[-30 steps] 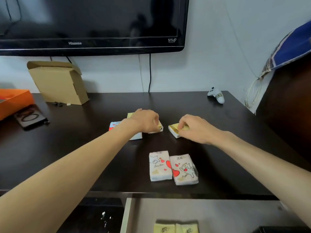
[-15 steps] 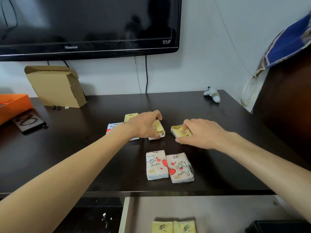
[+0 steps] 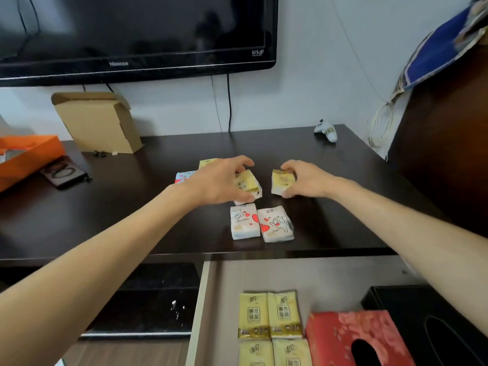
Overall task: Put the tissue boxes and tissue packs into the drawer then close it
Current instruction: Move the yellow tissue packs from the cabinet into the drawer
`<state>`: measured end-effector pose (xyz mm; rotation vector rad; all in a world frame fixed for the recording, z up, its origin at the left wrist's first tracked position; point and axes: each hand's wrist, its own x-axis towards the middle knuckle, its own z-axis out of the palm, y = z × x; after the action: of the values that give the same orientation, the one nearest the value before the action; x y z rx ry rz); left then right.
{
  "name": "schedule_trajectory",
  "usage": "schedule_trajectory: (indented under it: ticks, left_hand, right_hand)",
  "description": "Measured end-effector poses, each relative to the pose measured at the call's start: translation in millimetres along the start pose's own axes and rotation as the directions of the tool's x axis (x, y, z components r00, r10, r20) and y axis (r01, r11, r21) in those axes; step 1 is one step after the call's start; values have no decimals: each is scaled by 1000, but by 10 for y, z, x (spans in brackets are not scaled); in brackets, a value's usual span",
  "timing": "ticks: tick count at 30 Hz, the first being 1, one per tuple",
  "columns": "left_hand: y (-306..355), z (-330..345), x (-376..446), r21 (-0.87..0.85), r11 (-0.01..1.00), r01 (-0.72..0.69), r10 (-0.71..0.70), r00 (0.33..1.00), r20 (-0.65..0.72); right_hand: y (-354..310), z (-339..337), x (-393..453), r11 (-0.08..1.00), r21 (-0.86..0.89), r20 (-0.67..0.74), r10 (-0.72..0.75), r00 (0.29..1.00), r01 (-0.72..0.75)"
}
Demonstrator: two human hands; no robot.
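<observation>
A white wall carries a large black flat-screen television, and below it runs a wide dark brown wooden tabletop. Under the table's front edge a pale beige drawer stands pulled open. At the back left of the table stands an open brown cardboard box, with an orange box at the far left edge. In the drawer's right part lie a black tissue box and, just beside it on its left, a red patterned tissue box; further left lie four yellow tissue packs in two touching rows. Near the table's front edge two white tissue packs with red hearts lie side by side, touching. The left hand is clamped, thumb and fingers, on a yellow tissue pack with dark characters, tilted up off the table. The right hand pinches a second yellow tissue pack, also tilted. Behind the left hand lie a partly hidden white-and-blue pack and another yellow pack. A small white controller rests at the back right.
</observation>
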<state>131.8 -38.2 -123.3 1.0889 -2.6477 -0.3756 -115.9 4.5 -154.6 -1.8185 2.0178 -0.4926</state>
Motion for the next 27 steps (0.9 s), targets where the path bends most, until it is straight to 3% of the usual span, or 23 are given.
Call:
schedule_trajectory:
  ticks: [4, 7, 10, 17, 22, 27]
  left_hand:
    - [250, -32, -326, -56, 997, -55, 54, 998, -19]
    - [386, 14, -666, -94, 988, -119, 117, 993, -30]
    - [469, 116, -1018, -106, 984, -147, 146, 989, -17]
    - [504, 514, -1602, -33, 985, -168, 168, 986, -6]
    - [417, 782, -1781, -10, 987, -161, 161, 986, 44]
    - [314, 1007, -1745, 36, 988, -151, 147, 984, 97]
  right_hand:
    - [-19, -28, -359, 995, 66, -182, -55, 982, 68]
    - [-2, -29, -779, 986, 9, -259, -159, 953, 166]
    - [24, -13, -1192, 974, -69, -203, -227, 952, 217]
    - [47, 253, -1888, 961, -41, -81, -276, 958, 274]
    - [-29, 537, -2155, 963, -4, 11, -269, 963, 269]
    - [-147, 721, -2183, 979, -59, 12, -196, 981, 196]
